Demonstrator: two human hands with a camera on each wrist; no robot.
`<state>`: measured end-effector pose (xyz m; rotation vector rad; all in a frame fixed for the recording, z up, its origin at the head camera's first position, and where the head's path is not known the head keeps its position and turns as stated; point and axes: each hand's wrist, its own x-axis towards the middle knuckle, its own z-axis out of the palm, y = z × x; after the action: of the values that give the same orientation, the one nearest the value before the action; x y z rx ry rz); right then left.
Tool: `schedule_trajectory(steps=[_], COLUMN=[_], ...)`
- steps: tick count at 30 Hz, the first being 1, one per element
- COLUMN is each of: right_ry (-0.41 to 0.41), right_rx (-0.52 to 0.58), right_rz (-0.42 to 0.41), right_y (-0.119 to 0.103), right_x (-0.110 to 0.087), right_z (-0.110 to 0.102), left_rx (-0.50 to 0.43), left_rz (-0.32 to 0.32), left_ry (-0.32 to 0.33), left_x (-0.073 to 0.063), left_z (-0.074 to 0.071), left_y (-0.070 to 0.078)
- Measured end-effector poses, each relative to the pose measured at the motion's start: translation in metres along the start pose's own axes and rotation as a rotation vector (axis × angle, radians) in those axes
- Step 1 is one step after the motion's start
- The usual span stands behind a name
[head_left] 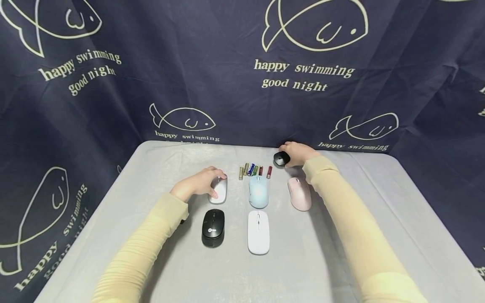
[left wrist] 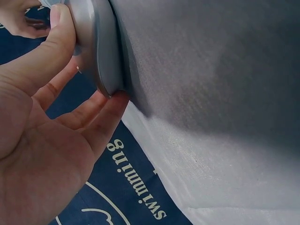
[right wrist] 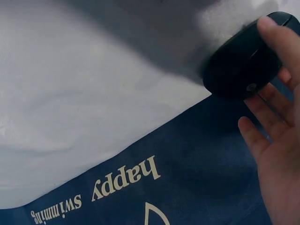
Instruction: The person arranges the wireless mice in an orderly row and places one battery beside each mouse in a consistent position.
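Observation:
My left hand (head_left: 197,184) holds a silver-grey computer mouse (head_left: 221,191) at the left of the table, thumb on one side and fingers on the other. The left wrist view shows the thumb and fingertips against this mouse (left wrist: 107,51). At the far right edge of the table my right hand (head_left: 299,153) grips a small black mouse (head_left: 281,159). In the right wrist view the thumb lies on that black mouse (right wrist: 241,65) and fingers reach its other side. Between the hands lie several batteries (head_left: 251,169) in a loose row, gold, blue, green and red.
A light blue mouse (head_left: 258,192) sits mid-table, with a white mouse (head_left: 259,232) nearer. A pink mouse (head_left: 300,194) lies beside the right sleeve, and another black mouse (head_left: 213,227) at front left. Something dark shows partly behind the left sleeve. A navy curtain (head_left: 235,105) hangs behind.

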<state>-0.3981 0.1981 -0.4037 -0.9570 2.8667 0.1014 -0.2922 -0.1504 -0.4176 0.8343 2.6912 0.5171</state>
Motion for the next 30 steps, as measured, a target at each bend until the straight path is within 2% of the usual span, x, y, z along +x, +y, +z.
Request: schedule_trajectory(steps=[6,12,16,22,30], right_ry=[0.033,0.038,0.054,0.076,0.087], right_rx=[0.04,0.06,0.058,0.028,0.033], right_rz=[-0.006,0.023,0.044,0.046,0.09], right_y=[0.002,0.003,0.002,0.001,0.002], right_x=[-0.006,-0.013,-0.017,-0.023,-0.033], right_z=[-0.008,-0.018,-0.027,-0.039,-0.054], left_rx=[-0.005,0.007,0.002,0.001,0.002], left_rz=[-0.001,-0.01,-0.03,-0.025,-0.024], left_ry=[0.004,-0.005,-0.013,-0.007,-0.008], left_x=[-0.001,-0.001,0.0,-0.001,0.0], left_z=[-0.001,-0.001,0.0,0.0,0.0], left_y=[0.001,0.003,0.002,0.001,0.001])
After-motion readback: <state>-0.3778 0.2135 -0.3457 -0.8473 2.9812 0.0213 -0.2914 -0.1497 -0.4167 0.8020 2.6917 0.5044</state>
